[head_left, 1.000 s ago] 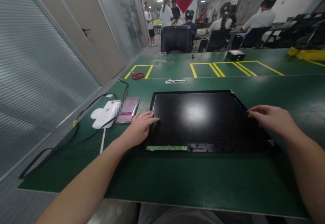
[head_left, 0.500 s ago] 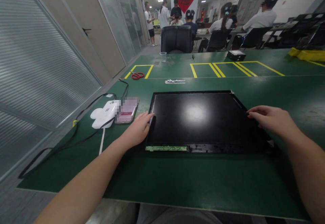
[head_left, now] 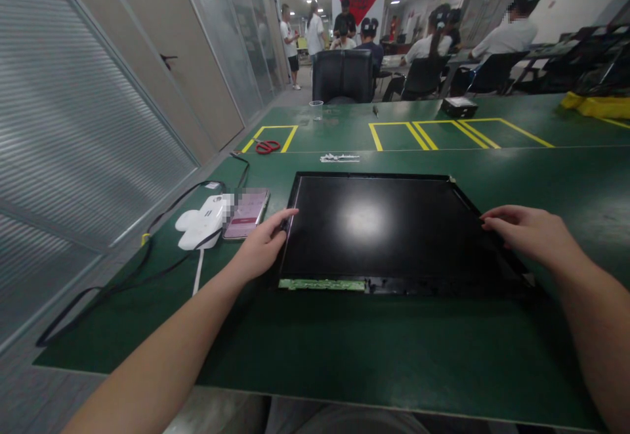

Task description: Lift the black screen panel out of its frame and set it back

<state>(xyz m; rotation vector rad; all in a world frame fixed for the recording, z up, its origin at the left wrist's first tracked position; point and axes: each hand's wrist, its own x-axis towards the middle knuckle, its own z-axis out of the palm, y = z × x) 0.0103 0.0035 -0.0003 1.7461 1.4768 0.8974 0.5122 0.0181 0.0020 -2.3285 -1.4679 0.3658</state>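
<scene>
A black, flat display panel (head_left: 394, 230) lies on the green table, its dark face up and reflecting a ceiling light. Along its near edge, at the left, runs a narrow green circuit board (head_left: 322, 285). My left hand (head_left: 263, 243) grips the panel's left edge, index finger over the frame and thumb lower down. At the right edge, my right hand (head_left: 526, 230) pinches the frame between thumb and fingers. The undersides of the edges, where further fingers may be, are hidden.
Left of the panel lie a phone (head_left: 249, 214) and a white power strip (head_left: 204, 224) with black cables. Beyond are red-handled scissors (head_left: 267, 147), small white pieces (head_left: 339, 157), a clear cup (head_left: 315, 111) and a black box (head_left: 459, 107). People are in the background.
The panel has shifted slightly away from me, its near edge now a little higher in view. My left hand has moved slightly left and up; my right hand has barely moved.
</scene>
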